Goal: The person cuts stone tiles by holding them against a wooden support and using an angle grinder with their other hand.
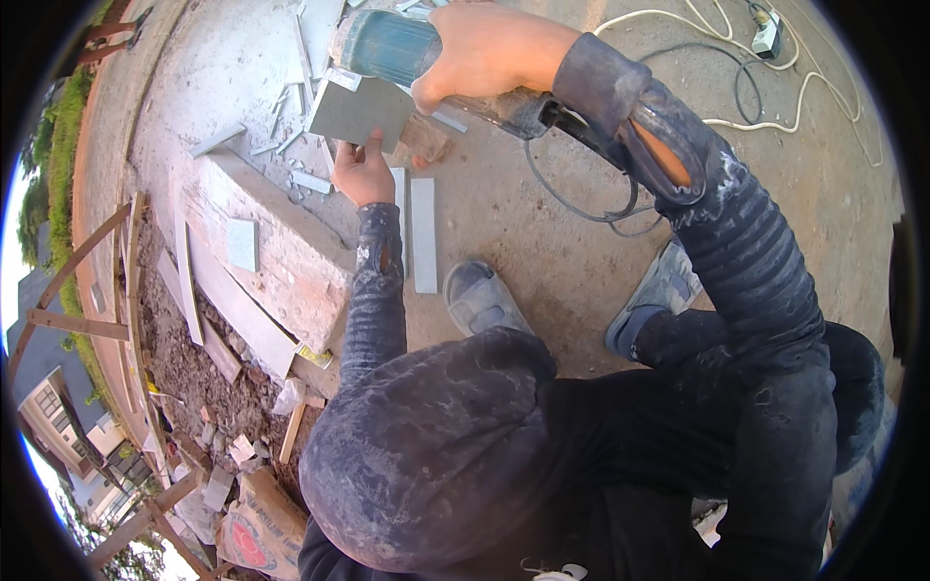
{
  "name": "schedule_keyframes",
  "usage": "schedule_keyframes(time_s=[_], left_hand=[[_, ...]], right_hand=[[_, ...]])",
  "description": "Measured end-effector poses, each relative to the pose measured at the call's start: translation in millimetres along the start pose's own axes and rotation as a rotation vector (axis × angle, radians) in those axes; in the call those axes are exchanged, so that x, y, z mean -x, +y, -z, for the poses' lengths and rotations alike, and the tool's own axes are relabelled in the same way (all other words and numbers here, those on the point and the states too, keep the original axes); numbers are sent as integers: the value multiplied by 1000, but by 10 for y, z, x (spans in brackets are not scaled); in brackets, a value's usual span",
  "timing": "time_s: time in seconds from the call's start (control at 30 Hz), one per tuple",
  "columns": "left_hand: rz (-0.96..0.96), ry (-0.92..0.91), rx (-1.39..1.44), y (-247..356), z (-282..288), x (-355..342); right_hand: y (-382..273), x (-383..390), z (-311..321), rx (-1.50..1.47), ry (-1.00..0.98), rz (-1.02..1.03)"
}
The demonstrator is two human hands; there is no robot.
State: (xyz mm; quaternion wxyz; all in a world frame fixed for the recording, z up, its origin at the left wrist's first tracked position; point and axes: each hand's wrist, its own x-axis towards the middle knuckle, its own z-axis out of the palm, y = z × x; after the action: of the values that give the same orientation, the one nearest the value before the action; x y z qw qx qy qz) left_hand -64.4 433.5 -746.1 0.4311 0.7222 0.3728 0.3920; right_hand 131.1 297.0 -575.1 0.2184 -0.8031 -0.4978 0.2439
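Note:
My right hand (499,50) is wrapped round the teal body of a corded angle grinder (384,48), held out in front of me. The disc cannot be made out. Just below the grinder's front end, my left hand (364,176) grips the near edge of a square grey tile (354,111), its thumb on top and other fingers mostly hidden beneath. A brownish block (426,142) sits beside the tile's right side, partly covered by it. Narrow cut tile strips (423,235) lie on the concrete nearer to me.
Tile offcuts (308,182) and slivers litter the dusty ground ahead. To the left runs a concrete ledge (291,237) bearing a small square tile piece (243,244). Cables and a white power socket (767,35) lie at upper right. Wooden bars, rubble and a paper sack (262,528) are at lower left.

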Motion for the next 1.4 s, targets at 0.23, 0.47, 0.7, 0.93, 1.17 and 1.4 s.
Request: schedule_keyframes(time_s=[0.23, 0.47, 0.7, 0.93, 1.17, 1.4], left_hand=[[1, -9, 19, 18, -8, 1], [-11, -5, 3, -12, -12, -12], [-10, -7, 42, -20, -5, 4], [2, -7, -2, 37, -5, 20], [30, -18, -2, -7, 46, -3], [491, -404, 265, -93, 339, -256]], right_hand=[[-54, 105, 4, -55, 65, 20], [-54, 81, 6, -38, -32, -31], [-8, 98, 37, -87, -50, -54], [89, 74, 86, -121, -2, -77], [370, -33, 85, -186, -12, -73], [714, 38, 91, -323, 134, -90]])
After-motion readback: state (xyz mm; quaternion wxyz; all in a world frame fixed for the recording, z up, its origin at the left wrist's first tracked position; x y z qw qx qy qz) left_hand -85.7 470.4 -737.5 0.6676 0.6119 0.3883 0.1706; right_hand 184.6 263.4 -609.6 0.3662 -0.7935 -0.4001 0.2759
